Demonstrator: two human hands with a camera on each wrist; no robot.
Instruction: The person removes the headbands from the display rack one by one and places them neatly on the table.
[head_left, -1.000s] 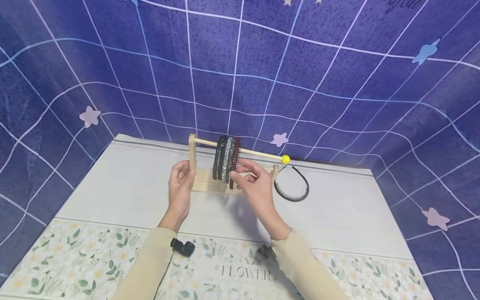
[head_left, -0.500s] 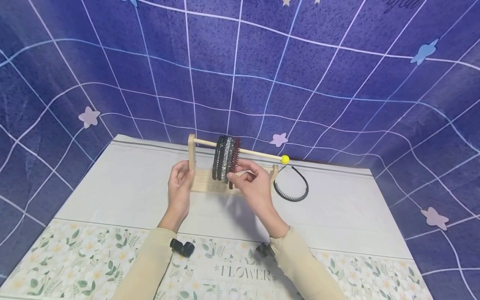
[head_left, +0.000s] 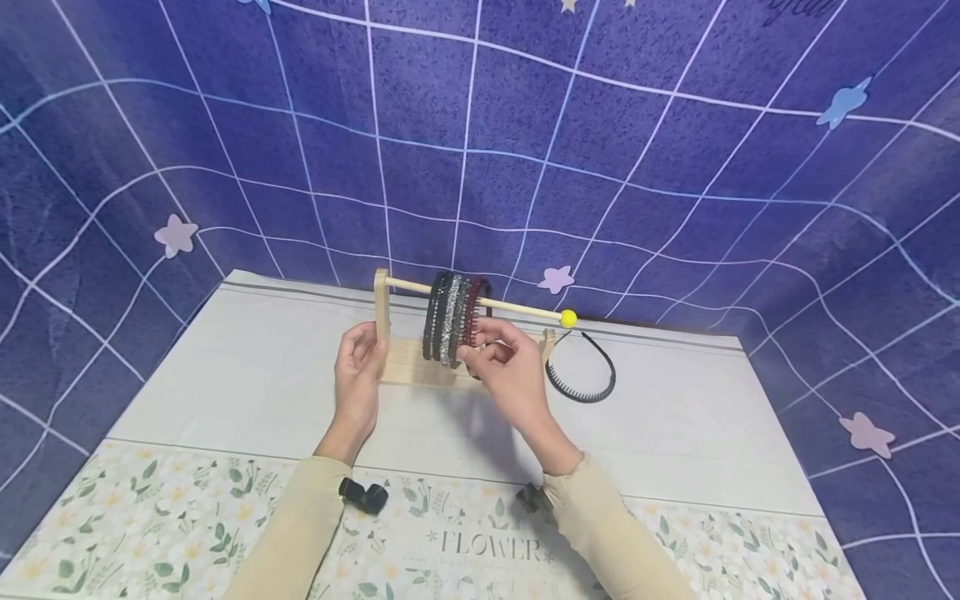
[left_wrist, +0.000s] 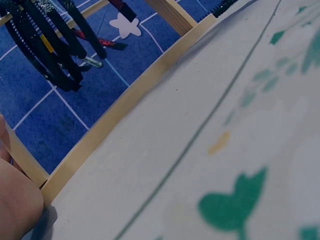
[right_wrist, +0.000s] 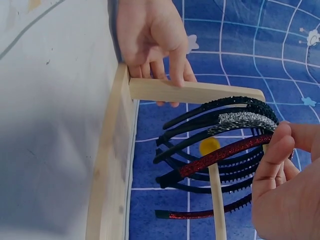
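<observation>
My left hand (head_left: pixel 357 367) grips the left upright (head_left: pixel 382 304) of a wooden rack. A wooden rod (head_left: pixel 525 309) runs right from that upright to a yellow ball (head_left: pixel 568 318) at its tip. Several headbands hang over the rod: black ones (head_left: pixel 432 321), a silver glittery one (head_left: pixel 452 312) and a dark red glittery one (head_left: pixel 472 302) at the right end of the bunch. My right hand (head_left: pixel 513 367) pinches the red headband (right_wrist: pixel 215 157) between thumb and fingers. In the right wrist view its two ends splay apart.
The rack's flat base (head_left: pixel 420 373) is at the back of the white tablecloth (head_left: pixel 637 442). Right of the rack lies a black toothed headband (head_left: pixel 582 397). A blue curtain (head_left: pixel 480 167) with a line grid hangs behind.
The red headband has turned on the rod, and an end of it now shows behind the rod to the right. My left hand keeps its hold on the upright.
</observation>
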